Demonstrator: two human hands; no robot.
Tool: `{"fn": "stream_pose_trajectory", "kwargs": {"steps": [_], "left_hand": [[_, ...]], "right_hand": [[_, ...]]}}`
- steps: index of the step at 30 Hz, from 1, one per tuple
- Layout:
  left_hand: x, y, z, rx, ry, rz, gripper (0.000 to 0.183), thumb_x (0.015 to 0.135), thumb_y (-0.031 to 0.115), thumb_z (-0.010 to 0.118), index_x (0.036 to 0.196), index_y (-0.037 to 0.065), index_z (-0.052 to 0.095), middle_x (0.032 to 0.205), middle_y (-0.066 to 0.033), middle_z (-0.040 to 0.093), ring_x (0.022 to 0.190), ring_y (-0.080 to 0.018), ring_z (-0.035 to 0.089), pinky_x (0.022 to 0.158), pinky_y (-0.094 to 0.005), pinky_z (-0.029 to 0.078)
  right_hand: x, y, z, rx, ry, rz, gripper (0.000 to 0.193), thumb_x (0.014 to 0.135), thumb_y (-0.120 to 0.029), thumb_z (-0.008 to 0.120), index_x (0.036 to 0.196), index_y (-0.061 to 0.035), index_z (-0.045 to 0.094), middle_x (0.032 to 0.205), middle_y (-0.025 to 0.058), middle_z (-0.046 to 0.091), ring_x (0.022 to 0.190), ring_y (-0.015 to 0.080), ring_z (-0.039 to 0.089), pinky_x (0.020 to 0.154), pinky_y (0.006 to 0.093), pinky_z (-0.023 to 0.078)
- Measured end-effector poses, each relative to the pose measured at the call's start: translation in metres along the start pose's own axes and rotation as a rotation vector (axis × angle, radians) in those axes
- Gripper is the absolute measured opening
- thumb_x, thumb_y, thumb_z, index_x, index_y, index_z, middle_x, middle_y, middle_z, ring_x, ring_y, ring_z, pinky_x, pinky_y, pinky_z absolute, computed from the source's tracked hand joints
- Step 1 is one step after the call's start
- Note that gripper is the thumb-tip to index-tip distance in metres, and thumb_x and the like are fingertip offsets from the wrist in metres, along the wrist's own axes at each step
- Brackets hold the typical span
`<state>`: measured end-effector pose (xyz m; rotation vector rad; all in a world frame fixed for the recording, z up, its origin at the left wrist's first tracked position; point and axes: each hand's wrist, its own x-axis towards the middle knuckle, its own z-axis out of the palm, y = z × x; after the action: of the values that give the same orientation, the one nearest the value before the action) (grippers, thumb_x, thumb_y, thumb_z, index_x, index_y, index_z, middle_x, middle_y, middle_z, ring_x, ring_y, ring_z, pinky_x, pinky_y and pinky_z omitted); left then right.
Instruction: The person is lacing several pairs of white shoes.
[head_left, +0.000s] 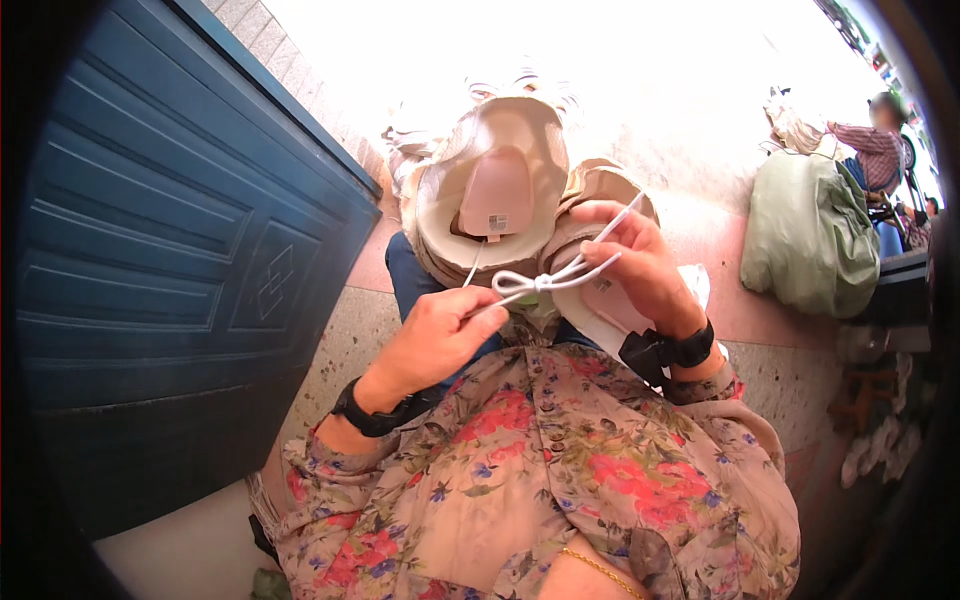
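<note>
A white shoelace (545, 283) is stretched between my two hands, with a knot at its middle and a loop to the left of the knot. My left hand (435, 335) is closed in a pinch on its left part. Opposite, my right hand (635, 262) pinches strands right of the knot, and a free end sticks up past its fingers. Beyond the hands, a stack of beige shoe uppers (440, 195) rests at my knees with a pink tongue (497, 192) showing inside. More uppers (612, 182) sit under my right hand, partly hidden by it.
A dark blue panelled door (170, 210) stands to the left. On the right, a bulging green sack (808, 228) sits on the floor. Past it a person (870, 150) in a checked top is seated. Slippers or shoes (885, 450) lie at the dim right edge.
</note>
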<state>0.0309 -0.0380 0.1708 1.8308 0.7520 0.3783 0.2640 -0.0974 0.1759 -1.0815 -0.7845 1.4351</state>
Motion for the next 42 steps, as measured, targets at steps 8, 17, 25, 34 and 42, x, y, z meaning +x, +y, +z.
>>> {"fn": "stream_pose_trajectory", "kwargs": {"steps": [8,17,25,34,42], "left_hand": [[-0.008,0.016,0.005,-0.081,0.072,0.027,0.016,0.085,0.013,0.056,0.084,-0.003,0.058,0.061,-0.0034,0.052,0.056,-0.0081,0.044,0.052,-0.0241,0.038],[0.019,0.001,0.004,-0.081,0.193,0.215,0.014,0.085,0.011,0.055,0.086,-0.002,0.057,0.072,-0.0073,0.054,0.064,-0.0102,0.049,0.055,-0.024,0.041],[0.095,-0.049,-0.054,0.593,0.67,0.3,0.034,0.077,0.021,0.066,0.099,-0.003,0.055,0.075,-0.0091,0.053,0.062,-0.0175,0.05,0.058,-0.0299,0.044],[0.124,-0.035,-0.065,0.64,0.619,0.261,0.023,0.076,0.019,0.064,0.074,0.0,0.052,0.062,-0.0109,0.055,0.059,-0.0292,0.056,0.057,-0.0388,0.045],[0.078,0.068,-0.016,-0.208,0.442,0.353,0.012,0.081,0.003,0.057,0.076,0.003,0.046,0.059,-0.0017,0.053,0.046,-0.0033,0.05,0.036,-0.017,0.039]], "right_hand": [[-0.017,-0.003,0.018,0.006,-0.178,0.148,0.042,0.082,-0.008,0.06,0.119,-0.0013,0.042,0.078,-0.0001,0.058,0.07,0.0041,0.054,0.06,0.0168,0.042],[-0.027,-0.014,0.022,0.286,0.063,-0.079,0.029,0.078,0.002,0.054,0.106,-0.0009,0.047,0.075,0.0032,0.058,0.068,0.0095,0.058,0.061,0.0202,0.046],[-0.055,-0.013,0.001,0.25,0.091,-0.123,0.012,0.074,0.0,0.056,0.086,-0.0003,0.055,0.074,0.0019,0.056,0.06,0.0052,0.049,0.055,0.0163,0.037],[-0.053,-0.017,-0.006,0.278,0.077,-0.143,0.012,0.075,-0.006,0.056,0.086,-0.0004,0.053,0.062,-0.005,0.043,0.049,0.001,0.032,0.046,0.0158,0.024],[-0.039,-0.021,0.019,-0.171,0.19,-0.175,0.058,0.07,-0.007,0.066,0.121,-0.0001,0.039,0.088,0.0015,0.052,0.069,0.0054,0.047,0.06,0.0179,0.04]]}}
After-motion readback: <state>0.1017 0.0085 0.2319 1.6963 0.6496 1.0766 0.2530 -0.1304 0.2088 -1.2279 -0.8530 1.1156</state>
